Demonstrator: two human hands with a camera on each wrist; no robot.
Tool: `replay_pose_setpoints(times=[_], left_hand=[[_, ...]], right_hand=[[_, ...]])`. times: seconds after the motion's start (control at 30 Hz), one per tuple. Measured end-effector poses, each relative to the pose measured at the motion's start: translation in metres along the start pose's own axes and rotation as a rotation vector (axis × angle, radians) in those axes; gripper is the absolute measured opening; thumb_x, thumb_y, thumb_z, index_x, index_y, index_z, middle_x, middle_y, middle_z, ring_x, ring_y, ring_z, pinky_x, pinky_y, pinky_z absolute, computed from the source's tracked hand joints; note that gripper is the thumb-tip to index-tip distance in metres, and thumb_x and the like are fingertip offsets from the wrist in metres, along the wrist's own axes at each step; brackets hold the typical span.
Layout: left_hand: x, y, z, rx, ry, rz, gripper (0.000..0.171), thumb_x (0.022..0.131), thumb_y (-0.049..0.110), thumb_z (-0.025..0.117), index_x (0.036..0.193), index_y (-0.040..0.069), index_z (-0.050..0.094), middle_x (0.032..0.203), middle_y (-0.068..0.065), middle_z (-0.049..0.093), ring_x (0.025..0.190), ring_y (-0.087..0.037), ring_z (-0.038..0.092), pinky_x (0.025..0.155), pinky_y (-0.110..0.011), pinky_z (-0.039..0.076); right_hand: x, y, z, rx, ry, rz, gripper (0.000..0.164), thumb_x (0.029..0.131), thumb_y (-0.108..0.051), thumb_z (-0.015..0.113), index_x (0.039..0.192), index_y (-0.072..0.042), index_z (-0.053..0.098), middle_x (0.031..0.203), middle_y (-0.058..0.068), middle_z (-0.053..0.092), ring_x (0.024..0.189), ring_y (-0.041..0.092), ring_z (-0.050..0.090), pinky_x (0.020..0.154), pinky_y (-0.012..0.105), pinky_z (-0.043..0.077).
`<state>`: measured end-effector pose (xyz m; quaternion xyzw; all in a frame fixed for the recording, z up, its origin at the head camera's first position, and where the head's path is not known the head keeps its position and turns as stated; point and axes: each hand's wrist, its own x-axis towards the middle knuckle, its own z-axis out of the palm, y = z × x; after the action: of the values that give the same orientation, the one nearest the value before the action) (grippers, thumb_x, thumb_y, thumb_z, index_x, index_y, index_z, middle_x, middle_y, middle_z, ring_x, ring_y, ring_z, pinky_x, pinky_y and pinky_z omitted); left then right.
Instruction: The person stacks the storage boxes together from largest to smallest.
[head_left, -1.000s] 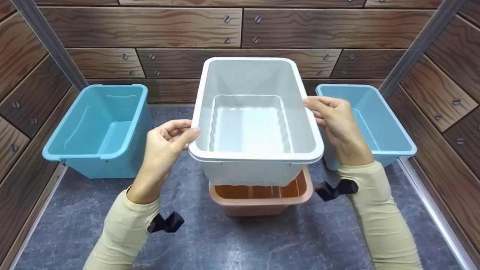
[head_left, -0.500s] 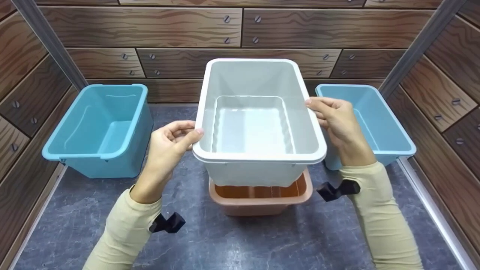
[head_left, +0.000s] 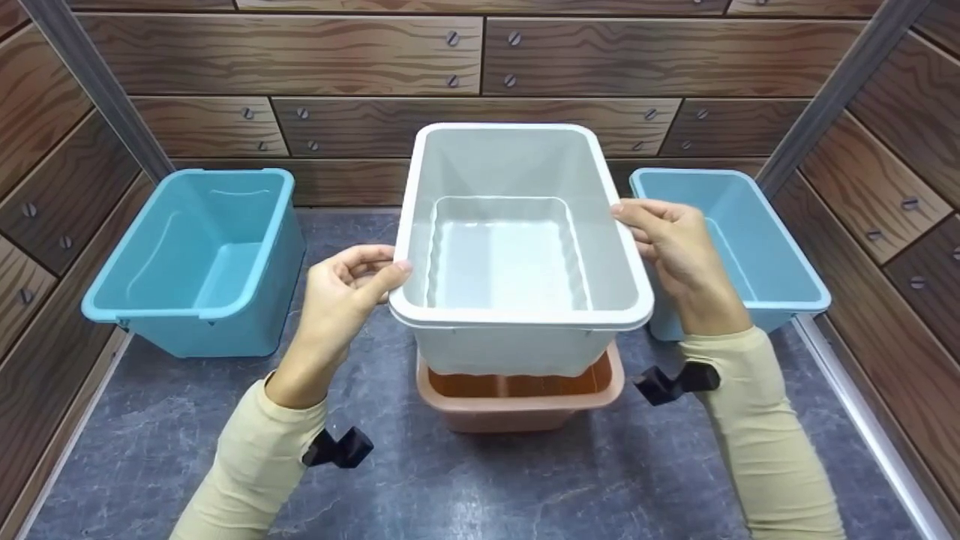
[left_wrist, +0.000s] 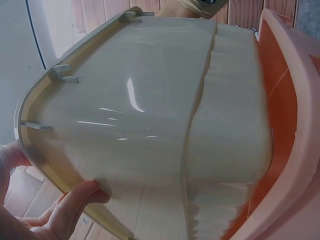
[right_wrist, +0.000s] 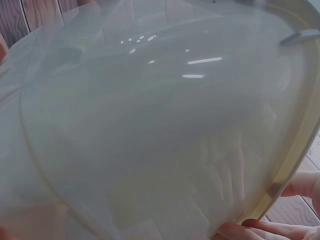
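A white-grey plastic bin [head_left: 517, 345] is held up by both hands, its open top facing the head camera. My left hand [head_left: 341, 304] pinches the left rim near the front, thumb over the edge and fingers beneath. On the opposite side my right hand [head_left: 675, 247] pinches the right rim a little farther back. Below it stands an orange-brown bin [head_left: 517, 416]; in the left wrist view the white-grey bin's base [left_wrist: 230, 110] is partly inside that bin's rim [left_wrist: 295, 65]. The lower bin's back is hidden. In the right wrist view the white-grey bin's side wall [right_wrist: 150, 115] fills most of the frame.
A turquoise bin [head_left: 176, 334] stands at the left, and a light blue bin [head_left: 765, 225] at the right, partly behind my right hand. All stand on a dark marbled surface [head_left: 420, 487]. Wood-pattern walls [head_left: 375, 56] enclose the back and sides, with metal posts at the corners.
The white-grey bin has moved slightly right and lower, towards the orange-brown bin. Both hands moved with it, keeping their hold on the rim. The other bins stay put.
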<state>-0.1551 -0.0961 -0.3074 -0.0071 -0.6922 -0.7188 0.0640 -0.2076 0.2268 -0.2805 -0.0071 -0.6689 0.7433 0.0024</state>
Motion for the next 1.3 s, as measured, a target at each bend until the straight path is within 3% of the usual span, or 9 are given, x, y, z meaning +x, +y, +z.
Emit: replay_pose_setpoints(times=[0.6,1.07,1.3], left_hand=[[0.001,-0.007,0.004,0.002,-0.012,-0.017,0.024,0.082,-0.001,0.067,0.102,-0.012,0.064,0.077,0.002,0.068,0.069,-0.003,0.067,0.065,-0.018,0.059],[0.003,-0.015,0.007,0.000,-0.021,-0.027,0.025,0.082,0.000,0.067,0.104,-0.011,0.064,0.080,-0.002,0.068,0.072,-0.011,0.069,0.066,-0.020,0.059],[0.002,-0.017,0.008,0.015,-0.019,-0.049,0.026,0.082,0.001,0.067,0.105,-0.010,0.064,0.080,-0.002,0.069,0.072,-0.006,0.066,0.067,-0.019,0.059]], right_hand=[[0.002,0.007,-0.005,-0.016,0.014,0.007,0.026,0.090,-0.005,0.061,0.074,-0.021,0.074,0.068,-0.008,0.074,0.067,0.002,0.071,0.061,0.015,0.057],[0.003,0.016,-0.009,0.000,0.007,0.024,0.026,0.090,-0.004,0.061,0.075,-0.020,0.074,0.069,-0.008,0.074,0.067,0.002,0.071,0.062,0.015,0.058],[0.004,0.020,-0.010,-0.003,0.006,0.029,0.024,0.090,-0.004,0.061,0.077,-0.019,0.074,0.069,-0.007,0.074,0.065,0.002,0.070,0.059,0.014,0.057]])
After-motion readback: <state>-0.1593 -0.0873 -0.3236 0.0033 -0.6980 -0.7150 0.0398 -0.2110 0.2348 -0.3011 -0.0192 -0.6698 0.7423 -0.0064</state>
